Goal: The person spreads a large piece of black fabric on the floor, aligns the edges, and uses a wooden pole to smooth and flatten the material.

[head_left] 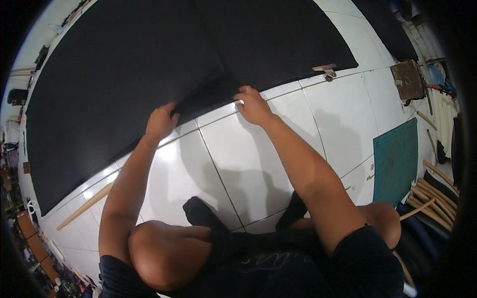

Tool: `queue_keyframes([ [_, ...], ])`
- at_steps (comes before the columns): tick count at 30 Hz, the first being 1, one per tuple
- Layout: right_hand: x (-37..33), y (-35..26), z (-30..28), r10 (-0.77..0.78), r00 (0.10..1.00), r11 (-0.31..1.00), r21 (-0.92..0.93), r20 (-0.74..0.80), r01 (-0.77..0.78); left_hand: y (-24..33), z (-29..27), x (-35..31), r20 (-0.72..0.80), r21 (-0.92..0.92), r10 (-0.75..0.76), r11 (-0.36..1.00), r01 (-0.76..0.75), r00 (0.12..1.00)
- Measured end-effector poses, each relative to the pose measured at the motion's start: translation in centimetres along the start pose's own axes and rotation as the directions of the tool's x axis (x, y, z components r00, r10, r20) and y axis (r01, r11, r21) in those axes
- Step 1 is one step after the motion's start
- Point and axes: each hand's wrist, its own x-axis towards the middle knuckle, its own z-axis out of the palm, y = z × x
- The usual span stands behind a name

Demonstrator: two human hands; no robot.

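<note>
A large sheet of black fabric lies spread over the white tiled floor, its near edge running in front of me. My left hand grips this edge, fingers bent over it and the thumb on the near side. Further right along the same edge, my right hand also has its fingers closed on the fabric. Between and beyond the hands a shallow fold rises in the cloth. A metal clip sits on the edge to the right of my right hand. Both sets of fingertips are partly hidden.
A wooden stick lies by my left forearm, partly under the fabric's side. To the right are a green cutting mat, several brown tubes and a dark brown block. Another black piece lies at the far right.
</note>
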Motion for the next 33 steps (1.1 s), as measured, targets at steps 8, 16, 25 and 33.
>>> queue_keyframes([
  [8,-0.5,0.1,0.3,-0.013,1.000,1.000,0.003,-0.027,0.013,1.1,1.5,-1.1,-0.025,0.184,0.084,0.980,-0.078,0.996],
  [16,-0.5,0.3,0.4,-0.023,0.999,1.000,0.019,-0.028,0.024,1.0,2.3,-1.5,-0.016,0.246,0.102,0.965,-0.095,0.995],
  [25,0.3,0.3,-0.4,0.045,0.989,0.977,0.213,-0.143,-0.014,0.7,1.0,-0.7,-0.009,0.141,0.060,0.988,-0.058,0.998],
  [33,0.4,0.0,-0.5,0.125,0.983,0.948,0.308,-0.133,-0.079,-0.4,-0.3,0.3,-0.005,0.018,0.014,1.000,-0.013,1.000],
])
